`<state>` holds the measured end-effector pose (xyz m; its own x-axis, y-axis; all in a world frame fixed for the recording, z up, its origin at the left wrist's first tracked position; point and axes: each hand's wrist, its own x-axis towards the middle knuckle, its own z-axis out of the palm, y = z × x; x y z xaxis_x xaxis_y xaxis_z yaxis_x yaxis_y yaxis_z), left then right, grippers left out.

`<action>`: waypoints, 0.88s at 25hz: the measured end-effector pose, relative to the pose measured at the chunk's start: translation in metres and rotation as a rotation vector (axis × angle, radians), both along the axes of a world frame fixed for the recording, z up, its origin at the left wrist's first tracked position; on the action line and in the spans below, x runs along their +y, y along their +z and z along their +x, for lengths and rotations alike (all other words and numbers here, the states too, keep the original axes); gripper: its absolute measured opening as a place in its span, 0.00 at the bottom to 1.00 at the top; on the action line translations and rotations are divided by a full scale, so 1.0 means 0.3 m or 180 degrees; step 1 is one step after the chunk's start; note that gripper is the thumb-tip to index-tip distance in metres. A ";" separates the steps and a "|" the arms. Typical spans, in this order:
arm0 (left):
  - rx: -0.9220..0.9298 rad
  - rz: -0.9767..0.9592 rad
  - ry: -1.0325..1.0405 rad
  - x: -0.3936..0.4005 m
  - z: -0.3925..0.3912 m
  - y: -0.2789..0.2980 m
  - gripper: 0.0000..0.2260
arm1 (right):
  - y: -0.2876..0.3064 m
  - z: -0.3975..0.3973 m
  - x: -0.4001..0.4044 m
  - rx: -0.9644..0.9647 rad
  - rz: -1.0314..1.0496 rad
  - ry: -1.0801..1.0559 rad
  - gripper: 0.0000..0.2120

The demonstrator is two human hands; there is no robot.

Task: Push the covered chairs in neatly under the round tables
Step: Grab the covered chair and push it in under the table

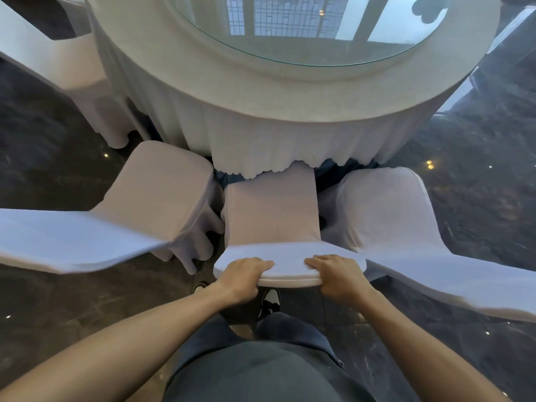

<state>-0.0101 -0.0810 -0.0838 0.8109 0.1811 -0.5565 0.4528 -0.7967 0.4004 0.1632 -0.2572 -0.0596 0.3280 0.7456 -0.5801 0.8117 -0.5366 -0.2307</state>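
Both hands grip the top rail of the middle chair (271, 216): the left hand (245, 275) and right hand (338, 272) each curl over its edge, level with one another. Its smooth white-covered seat runs straight ahead of them, front edge just tucked beneath the round table (203, 91) skirt hem beyond.

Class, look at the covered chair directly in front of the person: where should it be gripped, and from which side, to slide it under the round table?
Grip the top edge of the middle chair backrest from behind, as the left hand and right hand do. That edge is broad and faces away from the round table, so spaced hands should push it straight.
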 end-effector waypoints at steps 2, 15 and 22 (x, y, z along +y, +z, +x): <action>-0.0063 0.0052 0.0076 0.002 0.003 -0.010 0.31 | -0.007 0.002 0.014 -0.0043 0.0085 0.0049 0.27; -0.0327 0.0354 0.0652 0.328 0.254 0.044 0.29 | -0.012 0.211 0.346 -0.0282 0.0701 -0.0470 0.24; -0.0442 0.0396 0.0775 0.577 0.458 0.042 0.27 | 0.002 0.395 0.596 -0.0456 0.0676 -0.0624 0.14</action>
<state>0.1274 0.0920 -0.0714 0.8020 0.4392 -0.4048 0.5841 -0.7183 0.3779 0.2816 -0.0783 -0.0591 0.5444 0.7596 -0.3558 0.7300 -0.6380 -0.2451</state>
